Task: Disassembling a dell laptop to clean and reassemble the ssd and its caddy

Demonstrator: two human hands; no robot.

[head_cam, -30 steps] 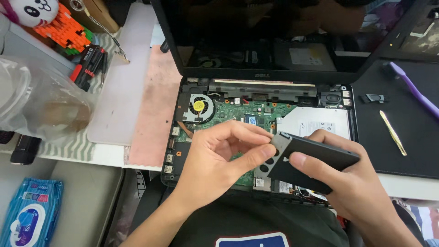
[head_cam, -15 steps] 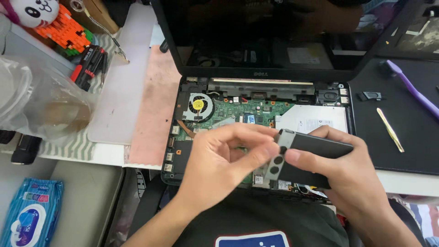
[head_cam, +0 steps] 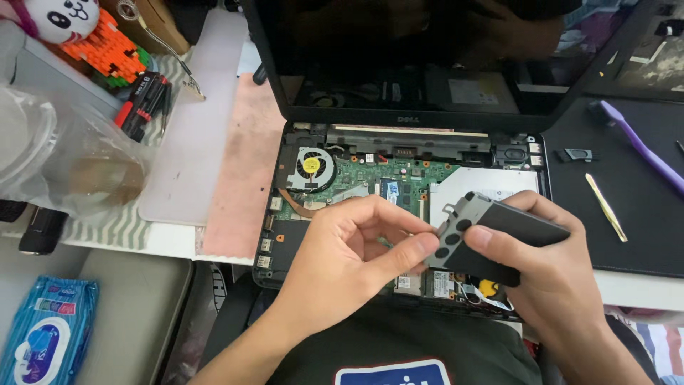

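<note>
While held above the opened laptop, the hard drive caddy sits gripped in the right hand; left hand fingers pinch its bracket end. Advise: support drive flat, steady pull along bracket, keep clear of motherboard.

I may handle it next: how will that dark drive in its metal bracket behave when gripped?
The drive looks stiff, a flat slab. Probably dense for its size, as the right hand grips it firmly. Its smooth face may be slippery.
</note>
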